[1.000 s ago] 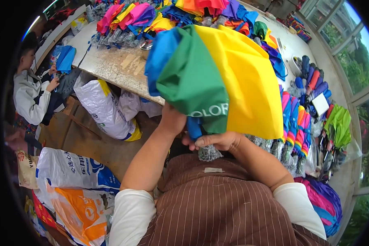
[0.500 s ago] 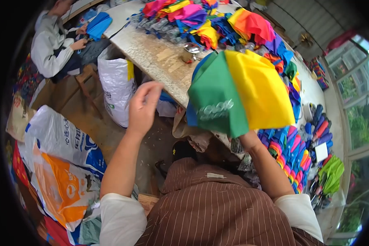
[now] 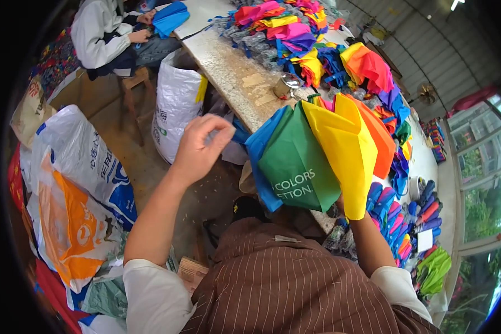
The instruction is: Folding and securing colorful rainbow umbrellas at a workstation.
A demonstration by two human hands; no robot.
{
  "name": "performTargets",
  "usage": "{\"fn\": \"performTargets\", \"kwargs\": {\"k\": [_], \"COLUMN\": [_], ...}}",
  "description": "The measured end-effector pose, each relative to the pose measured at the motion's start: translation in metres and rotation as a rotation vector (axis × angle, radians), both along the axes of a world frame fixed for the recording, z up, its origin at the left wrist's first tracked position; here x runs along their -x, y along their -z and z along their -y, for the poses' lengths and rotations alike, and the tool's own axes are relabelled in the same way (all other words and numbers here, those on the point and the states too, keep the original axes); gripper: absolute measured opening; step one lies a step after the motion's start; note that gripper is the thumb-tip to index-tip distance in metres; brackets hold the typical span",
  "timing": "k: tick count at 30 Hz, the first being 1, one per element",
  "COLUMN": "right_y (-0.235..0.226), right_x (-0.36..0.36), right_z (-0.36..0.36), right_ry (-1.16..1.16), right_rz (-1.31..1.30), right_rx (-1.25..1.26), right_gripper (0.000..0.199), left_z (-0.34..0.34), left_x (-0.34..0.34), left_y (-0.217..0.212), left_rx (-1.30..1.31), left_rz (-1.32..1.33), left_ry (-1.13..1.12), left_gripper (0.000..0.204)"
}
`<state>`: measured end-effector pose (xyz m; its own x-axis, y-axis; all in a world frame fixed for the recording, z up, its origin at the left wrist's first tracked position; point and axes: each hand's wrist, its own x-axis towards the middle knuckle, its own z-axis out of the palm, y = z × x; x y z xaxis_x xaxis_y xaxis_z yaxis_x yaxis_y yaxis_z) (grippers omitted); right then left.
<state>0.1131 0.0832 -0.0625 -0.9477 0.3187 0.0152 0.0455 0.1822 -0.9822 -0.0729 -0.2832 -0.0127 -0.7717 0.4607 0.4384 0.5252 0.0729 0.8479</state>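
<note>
Head view: a rainbow umbrella (image 3: pixel 323 153), its panels blue, green, yellow and orange, is held up over the edge of the long table (image 3: pixel 234 75). It is gripped from below by the right hand (image 3: pixel 342 207), which is mostly hidden behind the yellow panel, so only a closed grasp near the bunched lower end can be judged. The cloth is judged light, soft and floppy, likely slippery; it is best taken at the gathered base rather than by a loose panel. The left hand (image 3: pixel 200 146) is raised just beside the blue panel, apart from it, fingers (image 3: pixel 220 129) loosely curled and holding nothing that can be seen.
</note>
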Motion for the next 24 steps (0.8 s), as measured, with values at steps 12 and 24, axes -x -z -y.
{"fn": "performTargets", "kwargs": {"k": [12, 24], "right_y": [-0.012, -0.128], "right_x": [0.003, 0.006], "right_z": [0.035, 0.082], "right_ry": [-0.320, -0.441], "right_rz": [0.150, -0.066], "right_rx": [-0.051, -0.249], "right_gripper": [0.046, 0.054], "left_z": [-0.014, -0.044], "left_x": [-0.080, -0.092], "left_y": [-0.041, -0.075], "left_rx": [0.131, 0.275], "left_rz": [-0.339, -0.618], "left_ry": [0.504, 0.190], "left_gripper": [0.032, 0.053]}}
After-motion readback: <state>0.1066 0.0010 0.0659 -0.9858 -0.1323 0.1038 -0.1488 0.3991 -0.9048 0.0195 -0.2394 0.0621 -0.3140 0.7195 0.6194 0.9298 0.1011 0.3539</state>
